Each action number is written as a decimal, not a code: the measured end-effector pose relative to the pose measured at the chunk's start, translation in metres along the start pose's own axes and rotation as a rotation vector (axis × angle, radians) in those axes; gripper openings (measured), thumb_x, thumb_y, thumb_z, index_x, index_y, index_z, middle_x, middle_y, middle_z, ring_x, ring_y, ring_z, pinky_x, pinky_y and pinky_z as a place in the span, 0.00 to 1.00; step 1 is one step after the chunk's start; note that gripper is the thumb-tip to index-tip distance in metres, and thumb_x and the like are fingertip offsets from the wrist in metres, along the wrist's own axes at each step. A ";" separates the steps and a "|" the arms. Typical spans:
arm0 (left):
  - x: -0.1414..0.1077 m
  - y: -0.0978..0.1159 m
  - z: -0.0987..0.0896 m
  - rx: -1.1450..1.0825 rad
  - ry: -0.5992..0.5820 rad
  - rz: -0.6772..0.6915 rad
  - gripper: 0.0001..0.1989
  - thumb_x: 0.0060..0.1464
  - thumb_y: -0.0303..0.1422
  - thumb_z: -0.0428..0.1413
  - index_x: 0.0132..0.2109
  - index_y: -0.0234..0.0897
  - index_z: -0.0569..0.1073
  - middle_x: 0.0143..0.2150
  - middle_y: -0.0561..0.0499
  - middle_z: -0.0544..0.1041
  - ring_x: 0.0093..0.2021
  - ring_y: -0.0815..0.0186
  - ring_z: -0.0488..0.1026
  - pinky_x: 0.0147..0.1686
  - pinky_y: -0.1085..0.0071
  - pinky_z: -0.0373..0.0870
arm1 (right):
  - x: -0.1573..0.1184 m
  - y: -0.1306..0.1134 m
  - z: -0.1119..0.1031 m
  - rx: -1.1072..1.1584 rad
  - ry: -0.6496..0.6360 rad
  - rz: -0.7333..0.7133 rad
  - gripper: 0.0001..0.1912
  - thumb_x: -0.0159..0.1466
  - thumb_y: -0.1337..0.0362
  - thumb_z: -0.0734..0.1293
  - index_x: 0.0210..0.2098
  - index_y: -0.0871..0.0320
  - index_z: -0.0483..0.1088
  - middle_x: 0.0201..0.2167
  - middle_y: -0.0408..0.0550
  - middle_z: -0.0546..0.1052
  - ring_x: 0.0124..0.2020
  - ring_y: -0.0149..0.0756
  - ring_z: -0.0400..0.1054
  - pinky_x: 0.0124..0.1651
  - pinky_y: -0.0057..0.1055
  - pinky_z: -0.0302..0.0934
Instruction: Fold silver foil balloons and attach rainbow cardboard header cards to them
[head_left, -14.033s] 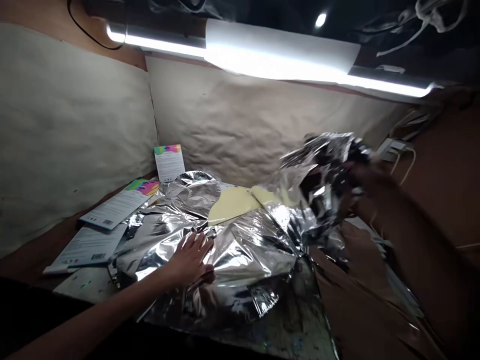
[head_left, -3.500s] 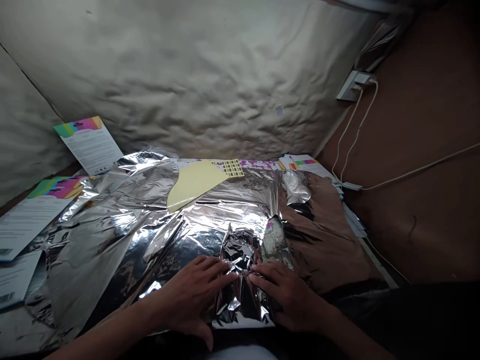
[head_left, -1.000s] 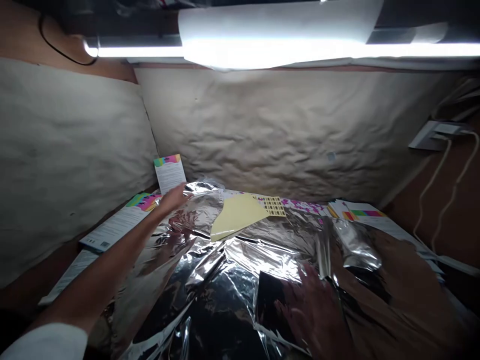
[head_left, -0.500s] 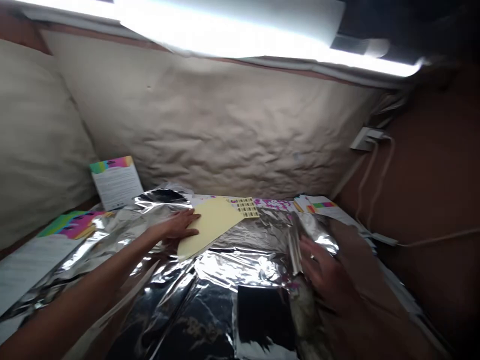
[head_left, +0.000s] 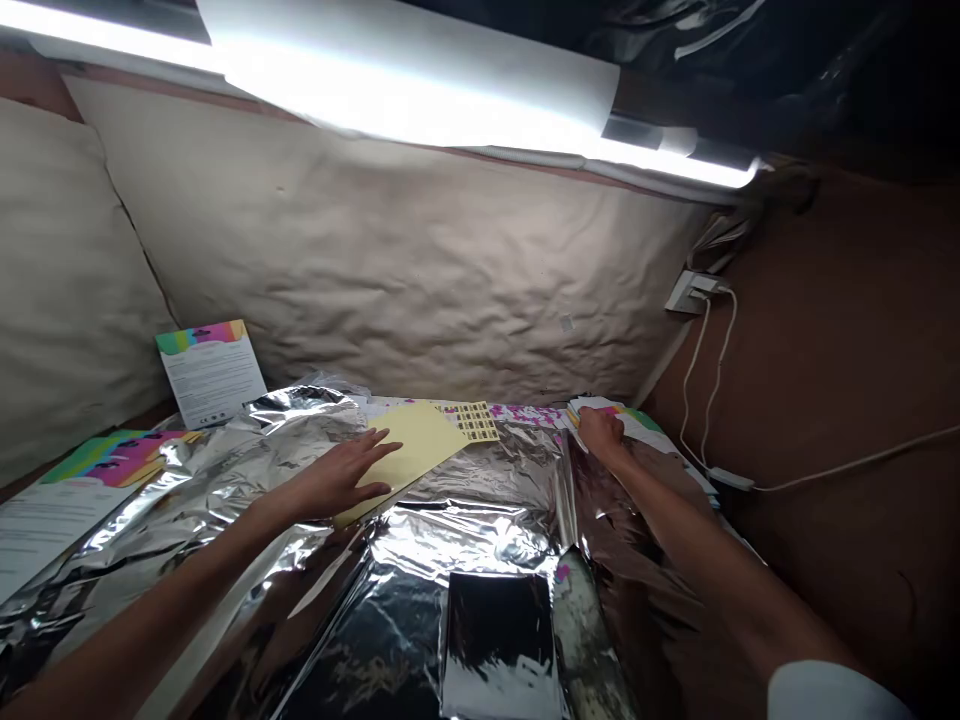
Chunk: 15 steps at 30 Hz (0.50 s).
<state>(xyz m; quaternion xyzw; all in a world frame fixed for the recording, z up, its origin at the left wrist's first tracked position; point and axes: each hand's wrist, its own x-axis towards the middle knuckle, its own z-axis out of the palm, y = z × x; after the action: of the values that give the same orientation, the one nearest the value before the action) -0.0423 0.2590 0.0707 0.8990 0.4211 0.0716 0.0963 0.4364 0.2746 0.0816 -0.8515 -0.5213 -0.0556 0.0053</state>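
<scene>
My left hand (head_left: 351,478) lies with its fingers spread over the left edge of a pale yellow sheet (head_left: 420,445). A smaller yellow sheet of printed stickers (head_left: 478,422) sticks out behind it on the right. My right hand (head_left: 602,432) is at the back right, on a stack of white cards with coloured tops (head_left: 637,425). Its fingers are curled in, and whether a card is between them is hidden. A dark, shiny rectangular piece (head_left: 501,625) with a whitish lower part lies nearest me, in the middle.
Crumpled silver foil (head_left: 450,540) spreads over the work surface. More rainbow-topped cards (head_left: 112,465) lie at the left, and one card (head_left: 214,375) leans on the back wall. White cables (head_left: 705,370) hang from a socket (head_left: 686,292) at the right. A bright tube light (head_left: 420,100) runs overhead.
My right hand has moved forward from the foil on the right to the card stack at the back. My left hand stays by the yellow sheet, its fingers slightly more raised. The view has shifted slightly.
</scene>
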 end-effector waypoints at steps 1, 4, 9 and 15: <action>0.003 0.008 -0.001 -0.032 0.003 0.011 0.35 0.61 0.53 0.50 0.69 0.44 0.58 0.72 0.42 0.53 0.71 0.50 0.53 0.66 0.54 0.53 | 0.001 -0.002 0.001 0.004 0.022 -0.004 0.18 0.69 0.58 0.66 0.54 0.60 0.68 0.53 0.53 0.72 0.51 0.43 0.70 0.53 0.47 0.66; 0.016 0.034 -0.004 -0.123 0.032 0.053 0.35 0.62 0.53 0.49 0.70 0.42 0.57 0.71 0.44 0.57 0.70 0.53 0.56 0.66 0.56 0.54 | 0.008 -0.003 0.000 0.023 0.068 0.045 0.20 0.69 0.56 0.65 0.57 0.59 0.66 0.55 0.54 0.71 0.53 0.45 0.68 0.54 0.49 0.65; 0.024 0.073 -0.005 -0.185 0.008 0.156 0.34 0.62 0.52 0.50 0.70 0.43 0.57 0.71 0.46 0.58 0.70 0.56 0.56 0.66 0.59 0.54 | 0.017 -0.007 -0.003 0.090 0.024 0.081 0.18 0.68 0.58 0.67 0.53 0.62 0.69 0.52 0.54 0.73 0.49 0.43 0.71 0.51 0.45 0.68; 0.025 0.083 0.000 -0.276 0.029 0.221 0.31 0.63 0.49 0.51 0.69 0.44 0.58 0.69 0.46 0.63 0.67 0.57 0.62 0.64 0.60 0.58 | 0.004 -0.020 -0.017 0.260 0.174 0.036 0.15 0.70 0.59 0.64 0.50 0.62 0.72 0.48 0.56 0.76 0.48 0.43 0.71 0.52 0.44 0.65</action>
<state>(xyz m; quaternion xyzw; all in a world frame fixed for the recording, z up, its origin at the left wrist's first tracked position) 0.0360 0.2263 0.0914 0.9169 0.3074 0.1519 0.2044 0.4185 0.2859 0.0977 -0.8448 -0.5063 -0.0611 0.1619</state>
